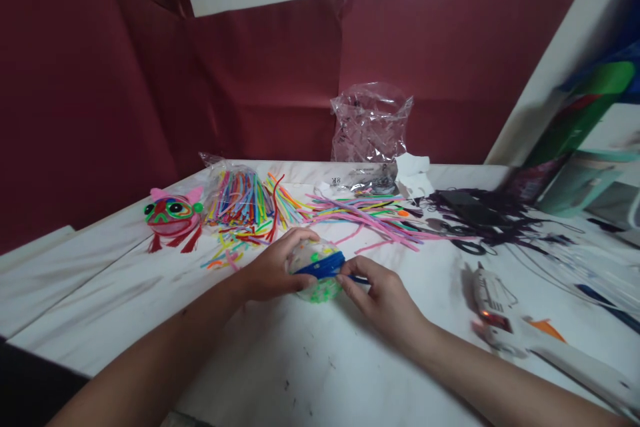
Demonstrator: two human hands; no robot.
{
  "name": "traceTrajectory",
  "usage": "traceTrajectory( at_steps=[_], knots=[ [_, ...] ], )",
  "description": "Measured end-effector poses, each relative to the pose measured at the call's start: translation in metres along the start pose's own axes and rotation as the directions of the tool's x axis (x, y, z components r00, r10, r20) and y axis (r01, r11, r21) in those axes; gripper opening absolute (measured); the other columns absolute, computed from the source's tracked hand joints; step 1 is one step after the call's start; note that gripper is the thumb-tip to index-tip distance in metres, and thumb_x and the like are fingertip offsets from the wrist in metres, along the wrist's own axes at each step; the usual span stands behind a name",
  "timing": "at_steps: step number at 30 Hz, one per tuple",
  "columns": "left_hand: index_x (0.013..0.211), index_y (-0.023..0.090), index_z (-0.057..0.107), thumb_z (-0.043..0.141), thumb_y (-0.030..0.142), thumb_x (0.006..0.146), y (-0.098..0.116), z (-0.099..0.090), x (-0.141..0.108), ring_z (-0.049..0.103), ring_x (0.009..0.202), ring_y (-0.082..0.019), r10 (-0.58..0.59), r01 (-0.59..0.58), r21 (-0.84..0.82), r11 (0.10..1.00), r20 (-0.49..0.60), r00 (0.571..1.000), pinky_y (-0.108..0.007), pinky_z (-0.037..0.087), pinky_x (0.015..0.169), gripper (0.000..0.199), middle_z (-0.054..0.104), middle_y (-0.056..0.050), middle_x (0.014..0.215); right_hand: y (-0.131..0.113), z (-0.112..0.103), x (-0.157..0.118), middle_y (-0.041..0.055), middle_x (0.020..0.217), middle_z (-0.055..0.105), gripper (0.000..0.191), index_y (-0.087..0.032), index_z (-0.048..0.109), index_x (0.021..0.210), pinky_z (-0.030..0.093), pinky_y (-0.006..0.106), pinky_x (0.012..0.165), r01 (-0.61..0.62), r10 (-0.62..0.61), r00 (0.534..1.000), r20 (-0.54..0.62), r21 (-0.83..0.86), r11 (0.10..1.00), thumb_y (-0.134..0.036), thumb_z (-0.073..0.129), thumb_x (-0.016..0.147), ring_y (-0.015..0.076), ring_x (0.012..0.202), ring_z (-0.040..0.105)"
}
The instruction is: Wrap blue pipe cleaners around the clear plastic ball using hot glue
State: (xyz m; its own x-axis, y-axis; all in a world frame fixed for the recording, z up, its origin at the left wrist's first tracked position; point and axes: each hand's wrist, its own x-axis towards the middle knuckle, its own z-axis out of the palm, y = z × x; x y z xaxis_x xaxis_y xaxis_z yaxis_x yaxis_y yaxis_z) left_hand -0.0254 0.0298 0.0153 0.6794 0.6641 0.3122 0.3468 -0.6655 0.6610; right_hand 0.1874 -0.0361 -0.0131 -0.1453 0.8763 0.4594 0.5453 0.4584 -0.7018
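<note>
Near the middle of the table, my left hand [280, 263] is wrapped round a rounded, see-through container [316, 253] with coloured specks in its upper part and bright green bits below. A band of blue pipe cleaner [320, 267] runs slantwise across its side. At the right end of that band, my right hand [373, 283] pinches the blue pipe cleaner, whose loose end pokes out behind the fingers. Part of the container is covered by my left fingers and thumb.
A pink animal-face craft [173, 217] stands at the left. Bagged pipe cleaners [243, 197] and loose pink ones [370, 223] lie behind my hands. A glue gun [495, 313] with a lit red light rests at the right, near scissors [467, 247] and dark purple strands [510, 230].
</note>
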Motion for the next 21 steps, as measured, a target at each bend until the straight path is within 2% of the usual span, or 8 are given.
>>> traceTrajectory(
  at_steps=[14, 21],
  knots=[
    [0.124, 0.020, 0.046, 0.061, 0.062, 0.071, -0.0043, -0.0022, 0.0017, 0.041, 0.124, -0.029, 0.105, -0.105, -0.009, 0.994, 0.045, 0.993, -0.040, 0.031, 0.105, 0.069, 0.045, -0.012, 0.127, -0.0028, -0.0015, 0.0035, -0.0004, 0.064, 0.058, 0.014, -0.020, 0.053, 0.068, 0.040, 0.024, 0.057, -0.089, 0.087, 0.996, 0.033, 0.065, 0.994, -0.026, 0.052, 0.080, 0.0148, 0.061, 0.052],
    [0.124, 0.019, 0.046, 0.064, 0.059, 0.070, 0.0030, -0.0056, 0.0033, 0.040, 0.126, -0.030, 0.077, -0.079, 0.017, 0.997, 0.103, 0.992, -0.041, 0.031, 0.106, 0.070, 0.046, -0.012, 0.129, -0.0047, 0.0004, 0.0004, -0.0013, 0.063, 0.055, 0.014, -0.021, 0.050, 0.068, 0.039, 0.024, 0.057, -0.062, 0.061, 0.998, 0.034, 0.045, 0.997, -0.025, 0.050, 0.082, 0.0145, 0.059, 0.051]
  ],
)
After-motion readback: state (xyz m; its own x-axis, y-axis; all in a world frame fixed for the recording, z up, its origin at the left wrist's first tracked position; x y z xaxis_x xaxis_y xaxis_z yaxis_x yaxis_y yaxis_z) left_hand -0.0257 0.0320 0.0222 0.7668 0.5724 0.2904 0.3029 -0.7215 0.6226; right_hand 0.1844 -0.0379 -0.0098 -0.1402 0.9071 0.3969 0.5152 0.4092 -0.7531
